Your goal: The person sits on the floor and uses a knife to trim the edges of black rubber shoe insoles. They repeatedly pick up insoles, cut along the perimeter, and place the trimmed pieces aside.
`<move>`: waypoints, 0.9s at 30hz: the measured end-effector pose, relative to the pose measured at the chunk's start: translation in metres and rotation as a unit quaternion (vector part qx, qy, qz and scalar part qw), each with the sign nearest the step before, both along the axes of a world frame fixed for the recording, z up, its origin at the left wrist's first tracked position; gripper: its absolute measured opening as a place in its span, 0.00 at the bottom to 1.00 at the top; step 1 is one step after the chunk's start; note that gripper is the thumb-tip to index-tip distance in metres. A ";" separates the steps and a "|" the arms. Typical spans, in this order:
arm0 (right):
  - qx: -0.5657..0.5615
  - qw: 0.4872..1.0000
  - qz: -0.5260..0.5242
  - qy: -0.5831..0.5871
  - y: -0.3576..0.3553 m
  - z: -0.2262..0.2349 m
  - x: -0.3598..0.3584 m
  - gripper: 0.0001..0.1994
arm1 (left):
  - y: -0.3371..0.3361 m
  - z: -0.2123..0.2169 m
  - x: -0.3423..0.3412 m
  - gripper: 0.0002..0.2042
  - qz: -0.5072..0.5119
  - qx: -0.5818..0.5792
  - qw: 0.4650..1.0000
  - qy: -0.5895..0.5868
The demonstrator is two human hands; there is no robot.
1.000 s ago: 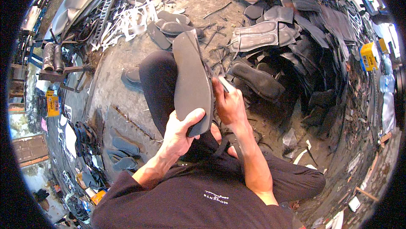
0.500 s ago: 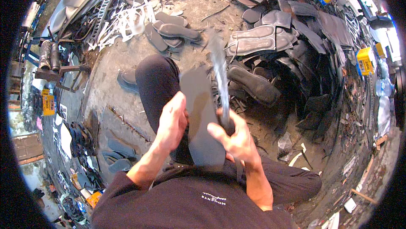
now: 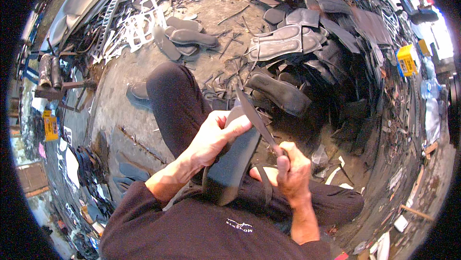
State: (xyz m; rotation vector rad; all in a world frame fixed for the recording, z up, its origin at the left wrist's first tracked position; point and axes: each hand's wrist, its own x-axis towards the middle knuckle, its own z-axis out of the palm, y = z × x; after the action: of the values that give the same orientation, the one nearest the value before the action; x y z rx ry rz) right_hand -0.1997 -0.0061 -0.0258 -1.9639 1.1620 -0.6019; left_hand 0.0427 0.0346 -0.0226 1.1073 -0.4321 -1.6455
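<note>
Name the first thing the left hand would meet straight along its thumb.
Besides the gripped sole, likely the dark, blade-like piece in the right hand, just beyond the left hand; depth is unclear.

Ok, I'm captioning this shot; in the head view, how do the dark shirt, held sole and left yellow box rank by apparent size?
1. Dark shirt
2. Held sole, partly covered by left hand
3. Left yellow box

Sole point(image 3: 228, 170) in left hand point(image 3: 213, 135), heap point(image 3: 336, 70), apparently of offcuts, to the right, loose soles point(image 3: 194, 38) beyond left knee point(image 3: 168, 80)
</note>
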 end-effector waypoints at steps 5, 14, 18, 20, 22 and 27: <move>0.148 0.976 0.135 0.088 -0.057 0.090 -0.001 0.26 | -0.009 0.028 -0.016 0.14 -0.072 -0.008 0.997 0.002; 0.327 0.923 -0.020 -0.200 -0.094 0.068 -0.025 0.33 | -0.031 0.008 0.044 0.12 0.487 -0.071 0.868 -0.073; 0.261 0.939 -0.079 -0.209 -0.050 0.023 0.008 0.30 | -0.030 -0.008 0.003 0.13 0.276 -0.055 0.957 -0.068; 0.105 0.983 -0.058 -0.142 -0.026 -0.010 0.031 0.20 | -0.035 0.003 -0.028 0.11 0.267 0.005 0.962 -0.058; 0.029 0.989 -0.075 -0.123 0.001 -0.017 0.055 0.20 | -0.035 0.004 -0.037 0.11 0.301 0.004 0.954 0.004; -0.037 0.991 -0.113 -0.062 0.049 -0.061 0.045 0.22 | -0.043 0.025 -0.048 0.14 0.376 0.020 0.921 0.104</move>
State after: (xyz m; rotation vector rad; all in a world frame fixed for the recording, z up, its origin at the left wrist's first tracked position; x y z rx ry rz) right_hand -0.1543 0.0434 -0.0866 -1.8391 1.3104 -0.8842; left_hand -0.0056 -0.0087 0.0027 0.9463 0.1661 -1.0639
